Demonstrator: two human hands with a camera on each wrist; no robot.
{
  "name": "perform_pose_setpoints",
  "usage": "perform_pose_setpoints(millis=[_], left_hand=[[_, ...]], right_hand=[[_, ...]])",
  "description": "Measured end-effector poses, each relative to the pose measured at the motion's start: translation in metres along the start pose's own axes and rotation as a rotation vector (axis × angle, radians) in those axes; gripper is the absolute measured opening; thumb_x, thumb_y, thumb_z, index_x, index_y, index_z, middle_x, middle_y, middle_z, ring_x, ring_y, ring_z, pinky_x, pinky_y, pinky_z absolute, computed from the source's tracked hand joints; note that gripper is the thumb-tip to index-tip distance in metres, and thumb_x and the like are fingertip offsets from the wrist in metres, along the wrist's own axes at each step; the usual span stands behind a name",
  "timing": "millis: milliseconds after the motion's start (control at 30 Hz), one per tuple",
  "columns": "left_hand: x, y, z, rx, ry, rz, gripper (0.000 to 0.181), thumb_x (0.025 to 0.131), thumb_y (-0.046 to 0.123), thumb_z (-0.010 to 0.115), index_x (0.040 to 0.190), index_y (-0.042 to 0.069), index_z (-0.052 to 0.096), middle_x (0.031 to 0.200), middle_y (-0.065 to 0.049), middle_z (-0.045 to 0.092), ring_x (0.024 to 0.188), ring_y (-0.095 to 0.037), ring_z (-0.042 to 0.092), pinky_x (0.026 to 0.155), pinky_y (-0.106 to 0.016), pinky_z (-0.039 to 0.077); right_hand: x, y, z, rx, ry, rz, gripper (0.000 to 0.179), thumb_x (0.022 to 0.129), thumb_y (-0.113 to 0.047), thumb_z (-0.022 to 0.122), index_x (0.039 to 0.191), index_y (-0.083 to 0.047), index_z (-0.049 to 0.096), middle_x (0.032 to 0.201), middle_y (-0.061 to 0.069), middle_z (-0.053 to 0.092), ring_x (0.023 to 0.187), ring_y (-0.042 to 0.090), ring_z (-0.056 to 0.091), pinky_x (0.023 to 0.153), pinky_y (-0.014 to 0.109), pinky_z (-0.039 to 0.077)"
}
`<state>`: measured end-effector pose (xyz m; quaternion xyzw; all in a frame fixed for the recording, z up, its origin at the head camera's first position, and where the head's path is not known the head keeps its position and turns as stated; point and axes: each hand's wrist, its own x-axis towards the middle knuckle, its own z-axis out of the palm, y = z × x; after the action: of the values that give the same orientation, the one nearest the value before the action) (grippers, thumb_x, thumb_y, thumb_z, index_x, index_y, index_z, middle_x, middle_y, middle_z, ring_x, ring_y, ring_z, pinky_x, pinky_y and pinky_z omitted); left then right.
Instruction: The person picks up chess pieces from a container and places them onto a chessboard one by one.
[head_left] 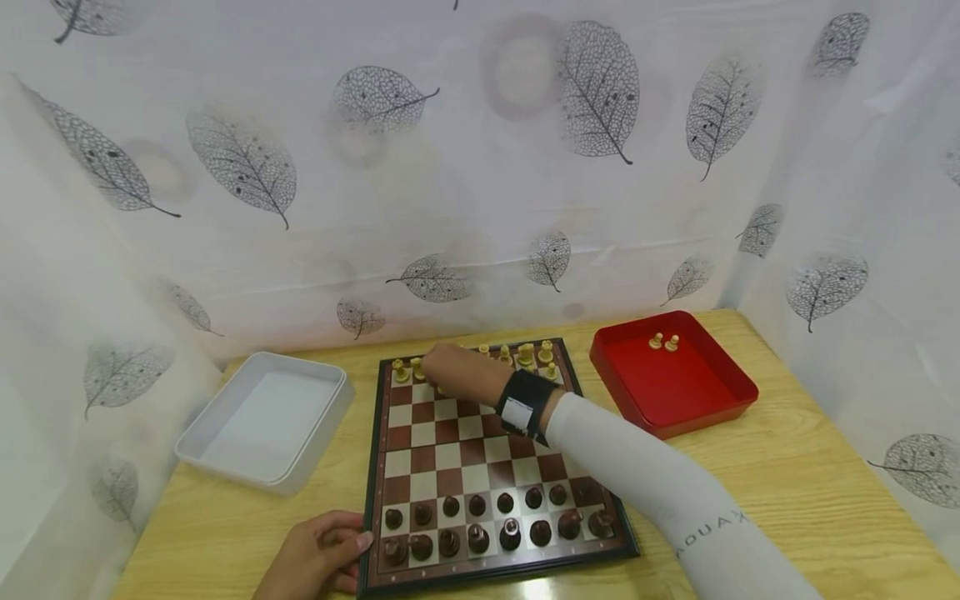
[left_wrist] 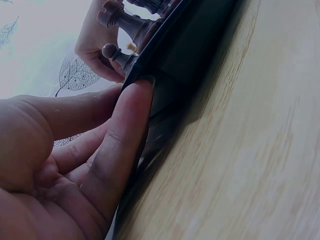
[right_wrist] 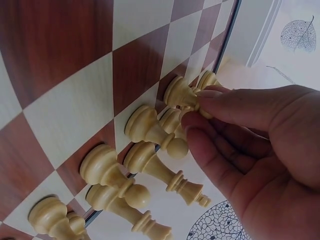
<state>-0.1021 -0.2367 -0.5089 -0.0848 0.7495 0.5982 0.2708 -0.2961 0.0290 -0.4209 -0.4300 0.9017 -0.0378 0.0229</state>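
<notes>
A brown-and-cream chessboard (head_left: pixel 447 431) lies on the wooden table. My left hand (head_left: pixel 318 557) grips its near left edge, thumb and fingers pinching the dark rim (left_wrist: pixel 155 40) in the left wrist view. At the far side, my right hand (head_left: pixel 461 371) reaches over the cream pieces and hides some of them. In the right wrist view its thumb and fingertips pinch the head of a cream pawn (right_wrist: pixel 175 91) standing on the board. Beside it are another cream pawn (right_wrist: pixel 142 124) and a cream king (right_wrist: pixel 160 167). Dark pieces, including a pawn (head_left: pixel 451 506), fill two rows on the near side.
To the right of the board sits a red tray (head_left: pixel 693 400) holding two cream pawns (head_left: pixel 663 342). A white tray (head_left: pixel 311 442) stands on the left. Behind the table (head_left: pixel 810 500) hangs a leaf-patterned white curtain (head_left: pixel 480 200).
</notes>
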Motion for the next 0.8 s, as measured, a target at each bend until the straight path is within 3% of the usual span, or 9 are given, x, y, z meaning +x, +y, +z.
perform_pose_setpoints(millis=[100,200,333,500,600,800], left_hand=[[0.000,0.001,0.000,-0.004,0.000,-0.009,0.065,0.093,0.030,0.079,0.136,-0.012,0.053,0.094,-0.004,0.074,0.077,-0.019,0.072,0.070,-0.038,0.067],[0.000,0.000,-0.001,-0.004,-0.002,-0.010,0.069,0.092,0.032,0.080,0.136,-0.013,0.052,0.094,-0.005,0.073,0.075,-0.019,0.071,0.070,-0.038,0.067],[-0.001,-0.001,-0.001,-0.007,-0.006,-0.009,0.070,0.092,0.032,0.080,0.137,-0.013,0.051,0.093,-0.005,0.072,0.073,-0.019,0.071,0.068,-0.037,0.067],[-0.001,0.000,-0.001,-0.005,-0.005,-0.015,0.070,0.092,0.031,0.080,0.137,-0.013,0.051,0.092,-0.005,0.072,0.071,-0.018,0.070,0.068,-0.036,0.066],[-0.001,0.001,-0.001,-0.005,-0.001,-0.015,0.069,0.092,0.031,0.080,0.137,-0.013,0.051,0.091,-0.005,0.071,0.069,-0.017,0.070,0.066,-0.036,0.066],[0.000,0.002,-0.001,-0.006,0.005,-0.016,0.067,0.092,0.030,0.080,0.136,-0.012,0.053,0.091,-0.004,0.071,0.069,-0.017,0.070,0.066,-0.035,0.066]], right_hand=[[-0.002,0.000,0.001,-0.008,0.007,-0.010,0.023,0.103,-0.003,0.061,0.087,-0.010,0.076,0.076,0.001,0.069,0.062,0.007,0.050,0.055,0.018,0.036],[-0.004,0.001,0.002,-0.006,0.013,-0.012,0.019,0.103,-0.004,0.061,0.095,-0.009,0.077,0.084,0.002,0.072,0.070,0.008,0.059,0.059,0.018,0.045],[-0.010,0.003,-0.002,0.031,0.008,0.021,0.016,0.101,-0.003,0.063,0.106,-0.009,0.077,0.100,0.005,0.074,0.089,0.015,0.069,0.077,0.023,0.059],[-0.023,0.010,-0.015,0.115,0.009,0.092,0.022,0.099,-0.007,0.069,0.120,-0.006,0.074,0.119,0.009,0.073,0.110,0.022,0.069,0.097,0.032,0.061],[-0.034,0.018,-0.024,0.143,0.018,0.107,0.023,0.100,-0.010,0.068,0.122,-0.004,0.073,0.124,0.012,0.072,0.113,0.025,0.069,0.099,0.035,0.061],[-0.057,0.036,-0.036,0.138,0.081,0.135,0.022,0.099,-0.015,0.070,0.117,-0.005,0.075,0.114,0.010,0.073,0.103,0.023,0.070,0.091,0.035,0.062]])
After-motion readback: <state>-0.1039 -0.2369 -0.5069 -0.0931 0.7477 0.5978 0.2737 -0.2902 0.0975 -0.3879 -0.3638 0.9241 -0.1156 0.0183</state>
